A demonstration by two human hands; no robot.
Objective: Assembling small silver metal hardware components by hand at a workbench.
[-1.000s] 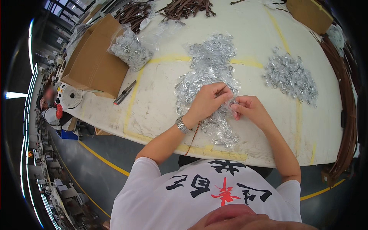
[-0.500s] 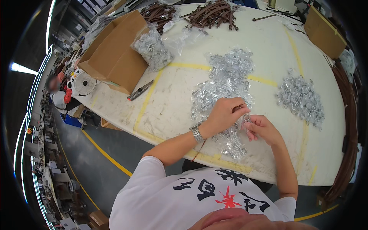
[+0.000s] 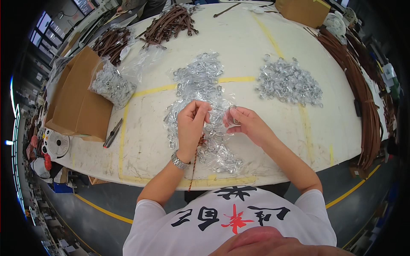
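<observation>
My right hand (image 3: 250, 123) pinches a small clear plastic bag with a metal ring-shaped fitting (image 3: 234, 112) in it. To its left, my left hand (image 3: 194, 119) has thumb and forefinger pressed together; what they hold, if anything, is too small to make out. Both hands are over a long heap of bagged silver metal fittings (image 3: 198, 74), which spreads toward the table's near edge. An orange-brown twisted cord (image 3: 195, 164) runs from under my left hand to that edge; I cannot tell whether the hand holds it.
Another pile of bagged fittings (image 3: 288, 81) lies at the right. Leftward are a cardboard box (image 3: 81, 98), a full plastic bag (image 3: 112, 85) and a utility knife (image 3: 112, 134). Brown straps (image 3: 171, 25) are heaped at the back; more long straps (image 3: 358, 89) hang along the right edge.
The view has turned, so the table's things appear farther left. My hands have moved apart from each other, and the bagged fitting stays in my right fingers. More of the cord shows.
</observation>
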